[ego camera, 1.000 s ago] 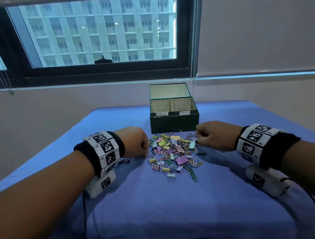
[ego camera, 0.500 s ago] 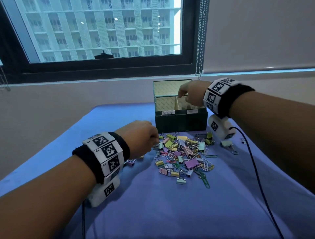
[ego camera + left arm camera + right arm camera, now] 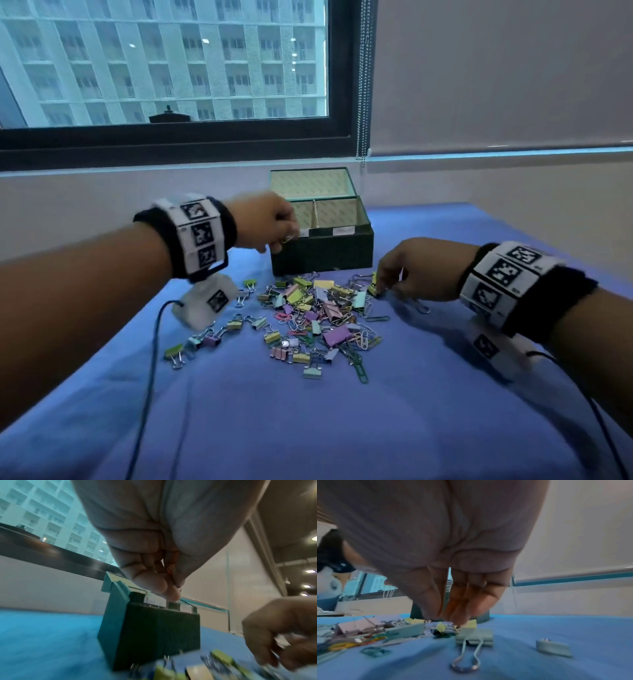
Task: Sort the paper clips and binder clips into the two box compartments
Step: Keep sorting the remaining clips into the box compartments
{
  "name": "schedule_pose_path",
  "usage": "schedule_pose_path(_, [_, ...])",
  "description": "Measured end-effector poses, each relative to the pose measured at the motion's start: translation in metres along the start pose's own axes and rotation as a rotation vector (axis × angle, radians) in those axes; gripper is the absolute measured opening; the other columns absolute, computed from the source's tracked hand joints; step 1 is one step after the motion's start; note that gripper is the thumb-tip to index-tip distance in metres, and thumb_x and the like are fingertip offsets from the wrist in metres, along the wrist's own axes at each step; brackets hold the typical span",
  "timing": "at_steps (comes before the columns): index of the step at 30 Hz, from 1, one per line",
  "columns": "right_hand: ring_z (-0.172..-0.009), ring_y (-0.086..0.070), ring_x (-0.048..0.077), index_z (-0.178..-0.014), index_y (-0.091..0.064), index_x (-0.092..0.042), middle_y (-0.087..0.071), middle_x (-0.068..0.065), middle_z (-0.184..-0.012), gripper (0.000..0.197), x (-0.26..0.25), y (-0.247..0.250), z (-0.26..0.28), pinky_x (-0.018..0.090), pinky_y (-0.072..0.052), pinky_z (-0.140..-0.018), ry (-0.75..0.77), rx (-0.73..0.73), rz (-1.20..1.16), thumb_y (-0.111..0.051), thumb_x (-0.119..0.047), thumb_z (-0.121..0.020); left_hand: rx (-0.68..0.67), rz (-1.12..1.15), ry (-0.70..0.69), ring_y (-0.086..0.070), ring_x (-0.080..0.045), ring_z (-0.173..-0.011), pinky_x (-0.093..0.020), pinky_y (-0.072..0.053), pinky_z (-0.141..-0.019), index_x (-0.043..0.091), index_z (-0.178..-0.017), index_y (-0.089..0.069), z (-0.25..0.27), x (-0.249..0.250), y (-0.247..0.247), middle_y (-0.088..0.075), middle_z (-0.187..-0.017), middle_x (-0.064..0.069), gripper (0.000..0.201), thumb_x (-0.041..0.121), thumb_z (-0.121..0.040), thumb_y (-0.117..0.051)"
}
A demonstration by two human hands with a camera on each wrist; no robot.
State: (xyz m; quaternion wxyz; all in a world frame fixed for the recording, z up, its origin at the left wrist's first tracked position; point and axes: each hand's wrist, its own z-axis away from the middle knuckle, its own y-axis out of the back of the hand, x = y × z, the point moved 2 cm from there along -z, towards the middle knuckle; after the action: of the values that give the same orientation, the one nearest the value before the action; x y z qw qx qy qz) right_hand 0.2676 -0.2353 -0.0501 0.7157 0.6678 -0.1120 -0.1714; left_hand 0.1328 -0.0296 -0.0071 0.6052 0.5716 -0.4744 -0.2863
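Note:
A dark green box (image 3: 322, 253) with two compartments stands open on the blue cloth. In front of it lies a pile of coloured binder clips and paper clips (image 3: 318, 315). My left hand (image 3: 284, 236) hovers at the box's front left corner (image 3: 154, 628), its fingertips (image 3: 171, 593) pinched on a small shiny clip (image 3: 287, 238); its kind is unclear. My right hand (image 3: 383, 284) is down at the pile's right edge, fingers curled onto a yellow binder clip (image 3: 469, 623). A grey-green binder clip (image 3: 474, 635) lies just in front of it.
The box lid (image 3: 310, 183) stands upright behind the compartments. Several stray binder clips (image 3: 205, 339) lie left of the pile, and one more (image 3: 553, 647) lies to the right. Wrist cables (image 3: 150, 359) trail over the cloth (image 3: 308, 428). A wall and window are close behind.
My left hand lifted from the pile's left edge to the box's front left corner. My right hand came back from over the box down to the pile's right edge.

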Motion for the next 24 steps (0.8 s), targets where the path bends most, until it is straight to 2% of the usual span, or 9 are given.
schedule_pose_path(4, [-0.089, -0.058, 0.014, -0.112, -0.068, -0.032, -0.062, -0.008, -0.103, 0.03, 0.002, -0.006, -0.012, 0.025, -0.041, -0.077, -0.029, 0.028, -0.01, -0.061, -0.018, -0.087, 0.107, 0.083, 0.013, -0.065, -0.012, -0.059, -0.027, -0.056, -0.065, 0.015, -0.091, -0.069, -0.051, 0.024, -0.006, -0.072, -0.072, 0.002, 0.022, 0.029, -0.098, -0.053])
schedule_pose_path(6, [-0.077, -0.055, 0.012, -0.118, -0.066, -0.032, -0.061, -0.006, -0.111, 0.034, 0.002, -0.012, -0.016, 0.024, -0.041, -0.076, -0.026, -0.014, -0.025, -0.069, -0.026, -0.085, 0.122, 0.093, 0.011, -0.068, -0.016, -0.068, -0.031, -0.058, -0.07, 0.012, -0.095, -0.072, -0.069, 0.036, -0.013, -0.073, -0.08, -0.003, 0.023, 0.025, -0.098, -0.053])
schedule_pose_path(7, [-0.072, -0.055, 0.012, -0.116, -0.067, -0.029, -0.063, -0.005, -0.111, 0.031, 0.003, -0.014, -0.018, 0.024, -0.041, -0.076, -0.019, -0.021, -0.037, -0.07, -0.028, -0.084, 0.108, 0.069, 0.019, -0.07, -0.018, -0.076, -0.033, -0.059, -0.074, 0.01, -0.099, -0.072, -0.075, 0.041, -0.016, -0.074, -0.087, -0.006, 0.024, 0.023, -0.098, -0.052])
schedule_pose_path(11, [-0.085, -0.058, 0.022, -0.093, -0.064, -0.021, -0.066, 0.001, -0.097, 0.005, 0.007, -0.014, -0.02, 0.029, -0.046, -0.074, -0.018, 0.049, -0.059, -0.059, -0.021, -0.091, 0.137, -0.182, 0.027, -0.065, -0.023, -0.106, -0.034, -0.052, -0.092, 0.017, -0.117, -0.071, -0.083, 0.056, -0.02, -0.069, -0.116, -0.003, 0.029, 0.022, -0.098, -0.049])
schedule_pose_path(14, [-0.09, -0.061, 0.026, -0.097, -0.064, -0.017, -0.068, 0.003, -0.099, 0.009, 0.008, -0.012, -0.019, 0.032, -0.048, -0.074, -0.05, 0.082, -0.052, -0.057, -0.018, -0.091, 0.162, -0.215, -0.108, -0.063, -0.019, -0.103, -0.03, -0.049, -0.086, 0.024, -0.109, -0.072, -0.064, 0.076, -0.022, -0.069, -0.109, 0.003, 0.023, 0.027, -0.092, -0.057])
schedule_pose_path(17, [-0.086, -0.063, 0.024, -0.096, -0.067, -0.019, -0.069, 0.002, -0.094, 0.015, 0.009, -0.015, -0.017, 0.031, -0.051, -0.074, -0.056, 0.081, -0.07, -0.068, -0.023, -0.081, -0.096, -0.274, -0.276, -0.06, -0.008, -0.073, -0.025, -0.043, -0.071, 0.024, -0.093, -0.074, -0.034, 0.099, -0.043, -0.065, -0.078, 0.012, 0.018, 0.039, -0.086, -0.067])
schedule_pose_path(20, [-0.081, -0.058, 0.022, -0.097, -0.067, -0.018, -0.068, 0.002, -0.096, 0.017, 0.009, -0.017, -0.017, 0.028, -0.048, -0.072, -0.05, 0.089, -0.059, -0.063, -0.014, -0.081, -0.372, -0.434, -0.279, -0.059, -0.008, -0.074, -0.024, -0.041, -0.071, 0.026, -0.102, -0.074, -0.016, 0.103, -0.07, -0.067, -0.082, 0.014, 0.038, 0.055, -0.079, -0.07])
schedule_pose_path(22, [-0.078, -0.056, 0.021, -0.095, -0.066, -0.018, -0.067, 0.0, -0.092, 0.017, 0.008, -0.016, -0.017, 0.027, -0.046, -0.069, -0.06, 0.08, -0.061, -0.062, -0.01, -0.081, -0.362, -0.505, -0.268, -0.064, -0.015, -0.084, -0.025, -0.045, -0.07, 0.023, -0.102, -0.075, -0.013, 0.099, -0.077, -0.072, -0.093, 0.006, 0.04, 0.056, -0.079, -0.068])
schedule_pose_path(24, [-0.078, -0.056, 0.02, -0.093, -0.064, -0.019, -0.064, -0.002, -0.089, 0.017, 0.008, -0.015, -0.017, 0.027, -0.045, -0.067, -0.067, 0.075, -0.048, -0.063, -0.008, -0.08, -0.326, -0.499, -0.236, -0.065, -0.018, -0.083, -0.028, -0.05, -0.067, 0.02, -0.095, -0.075, -0.012, 0.092, -0.074, -0.072, -0.09, 0.001, 0.039, 0.055, -0.079, -0.068])
